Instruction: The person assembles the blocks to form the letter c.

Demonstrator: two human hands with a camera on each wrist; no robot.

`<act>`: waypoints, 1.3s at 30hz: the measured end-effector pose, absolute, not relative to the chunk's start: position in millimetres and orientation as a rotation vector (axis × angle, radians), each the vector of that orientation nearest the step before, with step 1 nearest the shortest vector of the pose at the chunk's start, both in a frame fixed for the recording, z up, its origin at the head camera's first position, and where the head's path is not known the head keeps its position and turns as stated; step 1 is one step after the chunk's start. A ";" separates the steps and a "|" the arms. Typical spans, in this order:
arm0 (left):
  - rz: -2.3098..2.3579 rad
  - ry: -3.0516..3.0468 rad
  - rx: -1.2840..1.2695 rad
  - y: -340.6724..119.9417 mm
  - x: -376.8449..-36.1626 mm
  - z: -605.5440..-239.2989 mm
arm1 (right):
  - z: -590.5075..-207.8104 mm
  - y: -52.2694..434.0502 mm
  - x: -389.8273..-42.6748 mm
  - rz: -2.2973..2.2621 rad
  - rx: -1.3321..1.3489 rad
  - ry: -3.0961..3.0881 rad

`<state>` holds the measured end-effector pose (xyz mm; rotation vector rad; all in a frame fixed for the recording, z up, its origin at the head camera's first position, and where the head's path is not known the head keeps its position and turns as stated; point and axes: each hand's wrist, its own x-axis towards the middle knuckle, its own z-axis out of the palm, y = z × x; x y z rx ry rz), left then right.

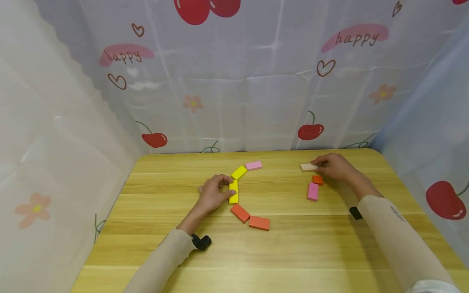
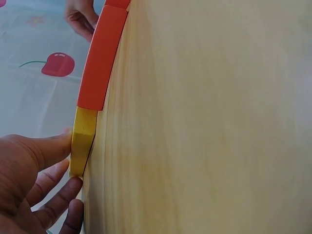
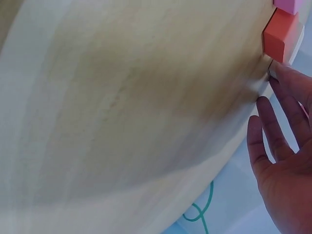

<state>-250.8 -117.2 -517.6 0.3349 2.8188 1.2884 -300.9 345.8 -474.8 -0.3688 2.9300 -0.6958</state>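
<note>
In the head view, flat blocks lie in a curve on the wooden table. My left hand (image 1: 214, 192) pinches a yellow block (image 1: 233, 197) at the curve's left side, thumb and fingertips at its edges. Beyond it lie a second yellow block (image 1: 239, 172) and a light pink block (image 1: 254, 165). Nearer are a red block (image 1: 240, 213) and an orange-red block (image 1: 259, 223). At the back right, my right hand (image 1: 334, 166) pinches the right end of a plain wood block (image 1: 308, 167), mostly hidden by the fingers in the right wrist view.
Just in front of the right hand sit an orange block (image 1: 317, 180) and a pink block (image 1: 312, 191), end to end. A cherry-patterned curtain (image 1: 234, 101) hangs behind the table (image 1: 293, 260). Black straps' ends (image 1: 202, 242) jut from the wrists.
</note>
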 end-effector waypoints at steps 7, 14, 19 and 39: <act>1.276 2.821 0.320 -116.6 -251.4 -519.9 | -475.2 338.0 -304.3 -0.693 -0.359 2.910; 1.283 2.812 0.335 -116.7 -251.4 -519.3 | -475.4 334.8 -306.8 -0.698 -0.324 2.898; 1.289 2.814 0.339 -116.6 -252.2 -519.6 | -473.5 330.5 -306.8 -0.694 -0.289 2.893; 1.291 2.808 0.326 -118.5 -252.6 -521.0 | -473.4 304.1 -317.3 -0.717 -0.321 2.881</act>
